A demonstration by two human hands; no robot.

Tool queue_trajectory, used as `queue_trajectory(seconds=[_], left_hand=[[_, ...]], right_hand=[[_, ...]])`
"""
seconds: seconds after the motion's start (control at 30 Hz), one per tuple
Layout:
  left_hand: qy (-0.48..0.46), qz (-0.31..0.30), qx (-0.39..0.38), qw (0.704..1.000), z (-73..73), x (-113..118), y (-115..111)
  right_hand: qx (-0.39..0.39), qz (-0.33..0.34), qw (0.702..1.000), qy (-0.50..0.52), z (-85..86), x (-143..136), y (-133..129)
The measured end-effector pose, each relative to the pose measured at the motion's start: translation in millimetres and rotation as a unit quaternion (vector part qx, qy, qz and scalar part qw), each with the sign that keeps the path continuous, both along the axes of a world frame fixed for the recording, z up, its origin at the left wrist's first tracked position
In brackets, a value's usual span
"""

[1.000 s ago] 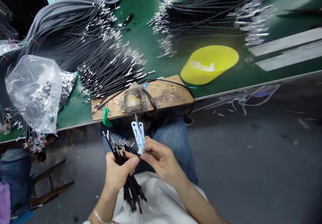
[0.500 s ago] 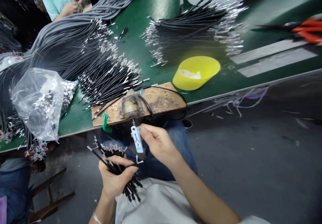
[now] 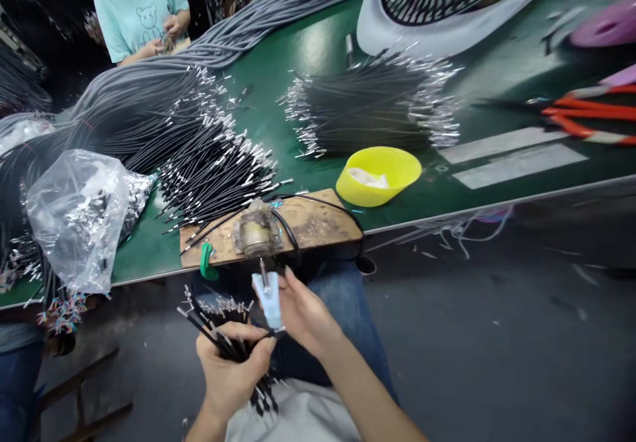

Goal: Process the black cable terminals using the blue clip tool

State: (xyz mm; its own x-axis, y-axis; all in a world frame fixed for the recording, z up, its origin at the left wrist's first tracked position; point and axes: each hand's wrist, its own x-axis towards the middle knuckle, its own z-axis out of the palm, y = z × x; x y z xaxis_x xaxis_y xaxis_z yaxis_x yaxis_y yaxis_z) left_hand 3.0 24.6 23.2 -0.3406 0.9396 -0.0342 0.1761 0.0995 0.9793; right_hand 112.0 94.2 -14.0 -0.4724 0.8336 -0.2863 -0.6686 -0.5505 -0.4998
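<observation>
My left hand (image 3: 231, 366) is closed around a bundle of short black cables (image 3: 226, 313) with silvery ends. Between its thumb and forefinger one cable is pinched, its end pointing right, by the lower tip of a light blue plastic clip (image 3: 271, 306). My right hand (image 3: 305, 313) grips that clip from the right, its fingers partly hidden behind it. At its upper end the clip meets the metal shaft (image 3: 264, 273) of a small motor (image 3: 258, 230), which is stuck to a wooden board (image 3: 322, 220) at the bench edge.
Black cables with silvery ends (image 3: 218, 177) lie left of a yellow bowl (image 3: 380, 173). Another cable pile (image 3: 368, 107) is behind it. A clear plastic bag (image 3: 77, 217), orange-handled pliers (image 3: 586, 114) and a fan (image 3: 422, 31) rest on the green bench (image 3: 308, 51). A person in a light-green shirt (image 3: 144, 14) works opposite.
My right hand has turned and shifted slightly, and the clip now looks wider around the shaft. The pinched cable end is closer to the clip's tip. The camera view has tilted up.
</observation>
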Motion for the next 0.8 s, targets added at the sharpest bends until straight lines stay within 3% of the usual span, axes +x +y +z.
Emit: queue_trajectory(seconds=[0.1, 0.2, 0.27, 0.33, 0.4, 0.47, 0.57, 0.7, 0.8], left_hand=[[0.002, -0.01, -0.018, 1.0, -0.4, -2.1, -4.9], [0.009, -0.028, -0.049, 0.998, -0.2, -4.1, -7.6], [0.016, -0.046, -0.077, 0.996, 0.4, -4.1, -7.5], [0.022, -0.069, -0.101, 0.992, 1.2, -2.8, -6.6], [0.029, -0.091, -0.115, 0.989, 1.7, -0.4, -6.0], [0.036, -0.099, -0.122, 0.987, 1.0, 2.0, -6.4], [0.044, -0.066, -0.128, 0.989, -3.3, 4.0, -8.9], [0.029, -0.017, -0.134, 0.99, -10.8, 2.9, -12.7], [0.005, -0.011, -0.135, 0.991, -12.9, 1.2, -13.8]], right_hand=[[0.01, -0.039, 0.998, -0.053, -19.4, 11.5, -6.3], [0.069, -0.112, 0.971, -0.198, -22.0, 22.8, -20.3], [0.15, -0.162, 0.928, -0.301, -13.4, 26.2, -31.1], [0.262, -0.204, 0.864, -0.379, -0.4, 25.3, -39.9], [0.368, -0.204, 0.801, -0.426, 12.1, 21.2, -44.7], [0.433, -0.175, 0.765, -0.444, 20.9, 16.3, -45.5], [0.45, -0.162, 0.749, -0.458, 23.9, 10.2, -43.4], [0.425, -0.249, 0.724, -0.483, 12.6, 0.1, -44.2], [0.389, -0.306, 0.737, -0.461, 1.7, -7.8, -47.1]])
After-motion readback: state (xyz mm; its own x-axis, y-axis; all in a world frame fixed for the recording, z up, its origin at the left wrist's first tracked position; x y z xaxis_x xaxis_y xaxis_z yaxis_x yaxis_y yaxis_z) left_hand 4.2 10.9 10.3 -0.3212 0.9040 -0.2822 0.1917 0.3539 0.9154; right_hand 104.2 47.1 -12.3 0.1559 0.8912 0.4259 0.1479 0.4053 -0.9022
